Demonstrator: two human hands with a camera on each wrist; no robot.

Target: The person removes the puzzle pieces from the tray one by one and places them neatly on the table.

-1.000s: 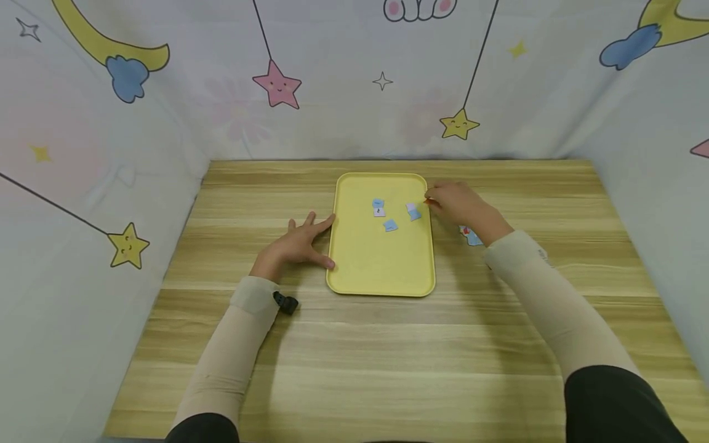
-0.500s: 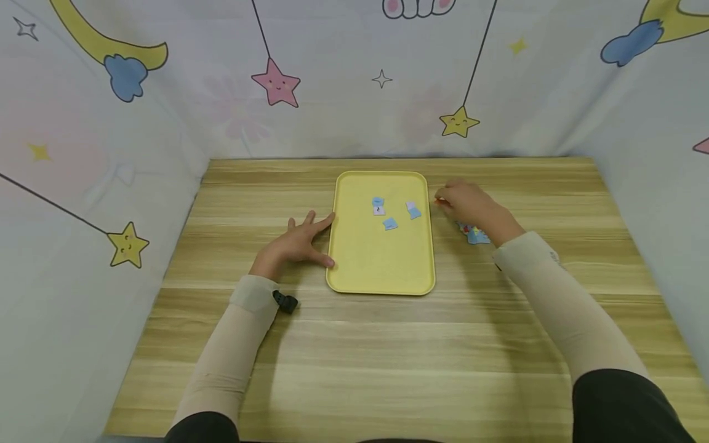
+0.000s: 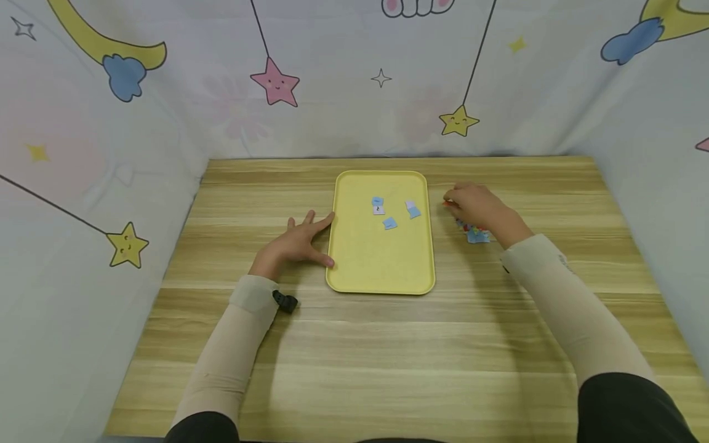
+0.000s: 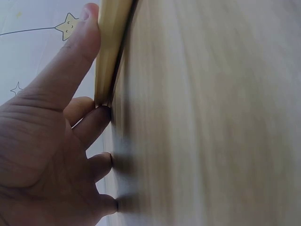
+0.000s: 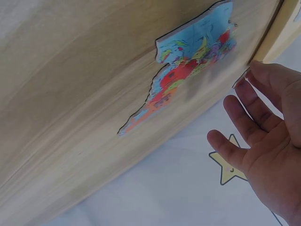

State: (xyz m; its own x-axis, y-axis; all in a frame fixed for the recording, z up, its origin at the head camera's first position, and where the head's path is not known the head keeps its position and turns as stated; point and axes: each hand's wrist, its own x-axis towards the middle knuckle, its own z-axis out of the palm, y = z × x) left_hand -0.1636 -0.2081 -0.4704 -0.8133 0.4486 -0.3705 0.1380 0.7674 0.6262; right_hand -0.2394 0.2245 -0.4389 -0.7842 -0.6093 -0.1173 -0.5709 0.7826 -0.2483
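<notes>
My left hand (image 3: 290,246) rests at the left side of a yellow tray (image 3: 382,264), fingers spread; its thumb (image 4: 70,66) and a finger touch the rim. To the tray's right, my right hand (image 3: 479,209) pinches a small puzzle piece (image 3: 447,203) between thumb and fingertips. Only an orange-red bit of it shows in the head view, and a thin edge in the right wrist view. Beside and partly under this hand lies a joined section of a colourful map jigsaw (image 5: 188,61), flat on the table and apart from the held piece.
Several loose blue and white puzzle pieces (image 3: 390,223) lie in the tray's upper half. The wooden table (image 3: 388,357) meets a printed cloth backdrop (image 3: 343,123) at its back and sides. A small black device (image 3: 285,302) sits at the left wrist.
My right hand has moved right, away from the tray's rim and toward the joined jigsaw, with the piece still pinched. The left hand and the tray pieces have stayed put.
</notes>
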